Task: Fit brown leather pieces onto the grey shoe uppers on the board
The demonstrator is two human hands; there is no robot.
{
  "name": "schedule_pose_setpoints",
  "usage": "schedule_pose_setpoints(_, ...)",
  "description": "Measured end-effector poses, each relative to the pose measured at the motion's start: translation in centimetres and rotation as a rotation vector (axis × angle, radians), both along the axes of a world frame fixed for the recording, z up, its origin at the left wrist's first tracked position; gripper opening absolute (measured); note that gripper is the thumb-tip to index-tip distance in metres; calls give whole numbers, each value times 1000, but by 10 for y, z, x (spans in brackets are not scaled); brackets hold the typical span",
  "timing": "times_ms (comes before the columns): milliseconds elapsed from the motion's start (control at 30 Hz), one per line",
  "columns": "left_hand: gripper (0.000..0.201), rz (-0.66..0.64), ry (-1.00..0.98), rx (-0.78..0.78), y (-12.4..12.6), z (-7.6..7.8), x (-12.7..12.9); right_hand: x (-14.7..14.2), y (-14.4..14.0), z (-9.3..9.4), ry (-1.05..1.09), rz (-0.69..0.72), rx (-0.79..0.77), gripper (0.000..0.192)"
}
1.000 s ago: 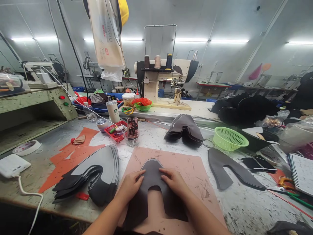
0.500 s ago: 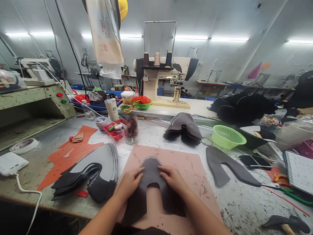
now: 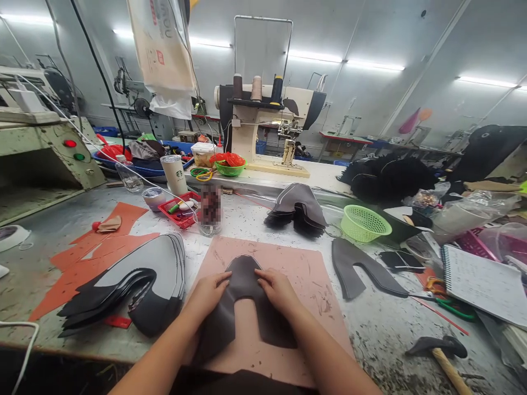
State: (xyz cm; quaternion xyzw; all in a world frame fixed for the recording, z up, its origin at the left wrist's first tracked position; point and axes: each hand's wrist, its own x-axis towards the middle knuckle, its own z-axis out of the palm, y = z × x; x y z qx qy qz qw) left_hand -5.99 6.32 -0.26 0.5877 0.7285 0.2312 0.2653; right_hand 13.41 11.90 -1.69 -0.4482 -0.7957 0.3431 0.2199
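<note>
A dark grey, U-shaped shoe upper point(image 3: 242, 282) lies on the pink mat point(image 3: 300, 269), its rounded toe pointing away from me and its two legs spreading toward me. My left hand point(image 3: 211, 292) grips the left edge near the toe, thumb and fingers close together. On the opposite edge, my right hand point(image 3: 276, 289) holds the upper in much the same way. The undersides of the fingertips are hidden. To the left rests a stack of grey and black uppers point(image 3: 164, 263); on the right lies a single grey upper point(image 3: 349, 269).
A hammer point(image 3: 442, 351) lies at the right front, near a spiral notebook point(image 3: 486, 280). Farther back are a green basket point(image 3: 365, 222), another upper stack point(image 3: 300, 203), a red tray point(image 3: 179, 211), a tumbler point(image 3: 173, 174) and a sewing machine point(image 3: 263, 120).
My view has turned to the right, so the bench appears shifted left. Both hands keep their places on the upper's edges, and its toe area looks slightly more bowed.
</note>
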Motion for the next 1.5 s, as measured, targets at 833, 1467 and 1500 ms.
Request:
schedule_pose_setpoints(833,33,-373,532,26,44,16,52,21,-11,13,46,-109,-235,29)
schedule_pose_setpoints(1467,70,-404,710,5,39,13,66,71,-81,7,-50,-323,-192,13)
schedule_pose_setpoints(1500,79,-408,711,-11,38,14,67,71,-82,7,-86,-313,-172,13)
